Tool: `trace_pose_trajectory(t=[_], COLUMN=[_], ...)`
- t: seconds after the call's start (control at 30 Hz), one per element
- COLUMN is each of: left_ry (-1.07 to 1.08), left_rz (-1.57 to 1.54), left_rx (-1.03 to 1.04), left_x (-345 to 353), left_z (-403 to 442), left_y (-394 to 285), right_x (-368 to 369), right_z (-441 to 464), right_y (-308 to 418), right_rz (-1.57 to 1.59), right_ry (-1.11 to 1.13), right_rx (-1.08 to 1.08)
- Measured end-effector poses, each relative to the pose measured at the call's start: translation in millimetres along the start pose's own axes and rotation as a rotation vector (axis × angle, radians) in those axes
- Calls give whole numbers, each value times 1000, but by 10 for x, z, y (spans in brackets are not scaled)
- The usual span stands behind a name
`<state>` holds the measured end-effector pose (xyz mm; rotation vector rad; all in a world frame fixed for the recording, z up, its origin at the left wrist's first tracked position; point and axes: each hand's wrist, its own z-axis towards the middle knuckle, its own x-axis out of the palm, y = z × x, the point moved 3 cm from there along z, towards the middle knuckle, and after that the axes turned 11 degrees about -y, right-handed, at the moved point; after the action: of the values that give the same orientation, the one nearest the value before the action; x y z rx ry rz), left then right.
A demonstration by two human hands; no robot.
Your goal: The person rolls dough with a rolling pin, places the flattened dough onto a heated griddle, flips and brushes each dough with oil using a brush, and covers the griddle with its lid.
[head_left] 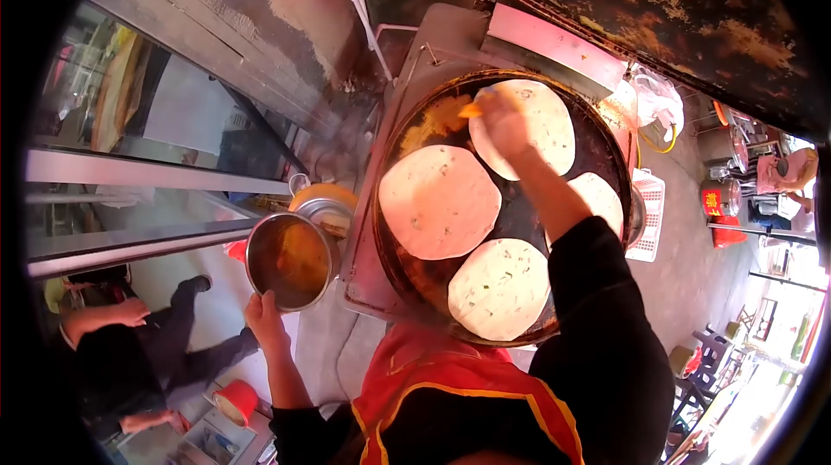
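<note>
Plainly, I have the right arm [558, 201] stretched forward across the round pan [519, 216], its black sleeve [610, 318] ending at the forearm, and the right hand [504, 123] at the far flatbread [550, 123]. That hand is blurred; an orange-yellow bit [470, 110] shows by its fingertips, but from over here I cannot tell whether the fingers grasp it. The left arm [287, 374] reaches forward at the side, lower than the right, and the left hand [264, 314] has its fingers clasped on the near edge of a metal pot [262, 276], held beside the pan.

I see the pan as dark and oily, amber-streaked at its far left. The flatbreads lie flat in it, pale, roundish and green-flecked. The pot contains amber liquid [299, 249]. I count one pan, four flatbreads (far, left, near, and a right one [606, 197] partly behind the forearm) and one pot in hand.
</note>
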<state>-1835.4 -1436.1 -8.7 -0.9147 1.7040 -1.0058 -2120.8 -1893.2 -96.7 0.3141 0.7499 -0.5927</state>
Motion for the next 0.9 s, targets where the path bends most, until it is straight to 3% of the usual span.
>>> trace_pose_trajectory(t=[0.07,0.13,0.2,0.23,0.27,0.33,0.4,0.47,0.5,0.53,0.57,0.63,0.73,0.8,0.83,0.9], left_ry=[8,19,34,46,57,75,106,96,102,108,119,124,146,134,124,130], left_rz=[3,21,39,49,62,25,18,50,45,36,21,-7,-24,-21,-20,-9], left_rx=[2,26,26,15,4,54,34,44,42,44,51,64,34,41,43,35], left_x=[24,83,128,142,128,107,153,182,182,198,222,221,176,160,142,95], left_z=[22,4,8,19,28,105,68,49,91,115,103,61,43,34,22,10], left_y=[-4,-64,-88,-81,-60,33,-40,-76,-22,-3,-19,-40,-76,-80,-68,-24], right_x=[-310,-296,-21,-53,-70,-567,-1169,-1261,-1144,-1042,-1128,-1092,-990,-841,-675,-950], right_z=[337,347,38,-136,-453,-760,-644,-660,-802,-891,-707,-544,-409,-638,-880,-957], right_y=[505,289,-538,-923,-1411,-1696,-1426,-872,-629,-287,172,690,691,3,-439,-951], right_rz=[287,431,714,535,145,162,-95,-3,114,126,123,333,444,470,672,273], right_ry=[70,78,-141,-217,-141,-269,-59,-159,107,29,-38,259,53,42,-209,-443], right_rx=[239,732,1052,1181,1168,1164,1008,728,839,356,195,312,770,1082,1340,960])
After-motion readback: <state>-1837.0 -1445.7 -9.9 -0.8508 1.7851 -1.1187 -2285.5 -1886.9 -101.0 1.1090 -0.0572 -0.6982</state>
